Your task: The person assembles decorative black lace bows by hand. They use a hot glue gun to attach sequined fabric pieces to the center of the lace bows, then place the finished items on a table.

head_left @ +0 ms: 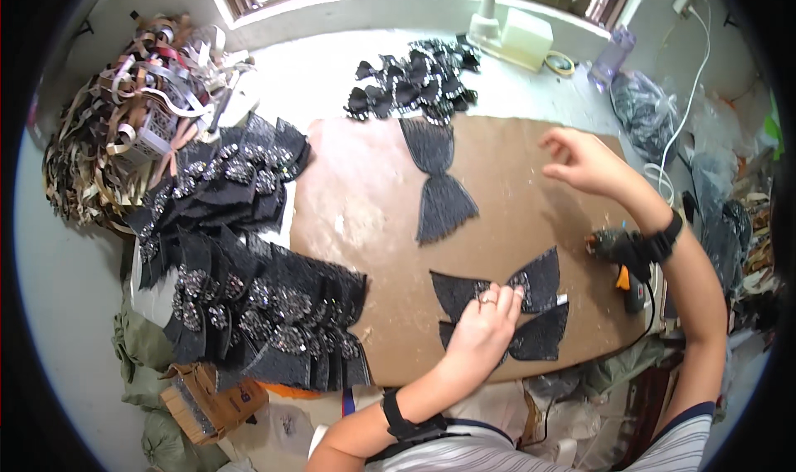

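My left hand [485, 327] has its fingers closed on the middle of a black bow [537, 277] at the near side of the brown board [373, 190]. Under that hand, a second black bow [539, 335] lies partly covered. My right hand [584, 163] is raised over the board's far right, its curled fingers and thumb apart with nothing visible between them. Below my right forearm sits a dark glue gun [613, 248] with an orange trigger. Another plain black bow [438, 177] lies upright at the board's far middle, away from both hands.
Rows of black bows with glittering centres [265, 306] fill the left side. Small black bows with shiny trim [414, 82] are heaped at the back. A pile of strips [141, 124] stands far left. A white bottle [487, 20] and a tape roll [560, 63] stand near the window.
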The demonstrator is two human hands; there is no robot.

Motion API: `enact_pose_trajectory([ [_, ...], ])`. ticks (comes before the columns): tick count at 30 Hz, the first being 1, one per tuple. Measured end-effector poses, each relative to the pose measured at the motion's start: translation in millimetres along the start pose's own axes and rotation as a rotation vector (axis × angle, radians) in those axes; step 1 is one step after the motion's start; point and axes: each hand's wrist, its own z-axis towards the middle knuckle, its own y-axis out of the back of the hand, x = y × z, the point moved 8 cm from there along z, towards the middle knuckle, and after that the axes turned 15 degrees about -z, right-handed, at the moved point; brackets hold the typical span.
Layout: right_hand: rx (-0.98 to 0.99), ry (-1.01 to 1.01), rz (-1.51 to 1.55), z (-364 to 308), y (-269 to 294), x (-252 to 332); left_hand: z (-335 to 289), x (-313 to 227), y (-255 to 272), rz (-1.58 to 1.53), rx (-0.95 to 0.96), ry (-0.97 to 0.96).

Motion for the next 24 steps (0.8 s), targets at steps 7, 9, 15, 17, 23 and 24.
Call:
enact_pose_trajectory([
  [7, -0.105, 0.366, -0.183, 171.7, 4.4, 49.3, 0.9, -1.4, 1.6, 0.031, -0.005, -0.013],
  [9, -0.038, 0.31, -0.207, 199.8, -17.9, 48.5, -0.4, -0.5, 1.1, 0.035, -0.025, -0.003],
  [15, -0.255, 0.38, -0.152, 214.4, -45.2, 25.6, 2.1, -3.0, 10.6, 0.128, -0.049, -0.025],
  [17, -0.111, 0.265, -0.175, 211.8, -46.6, 27.1, -0.4, 3.6, -0.8, 0.054, 0.002, 0.021],
  [23, 0.37, 0.026, 0.178, 97.2, -20.9, -21.4, 0.5, 6.4, 11.5, -0.09, -0.06, -0.006],
  [24, 0.404, -0.092, 0.281, 72.4, -25.8, -30.6, 0.8, 6.9, 12.7, -0.116, -0.063, 0.002],
])
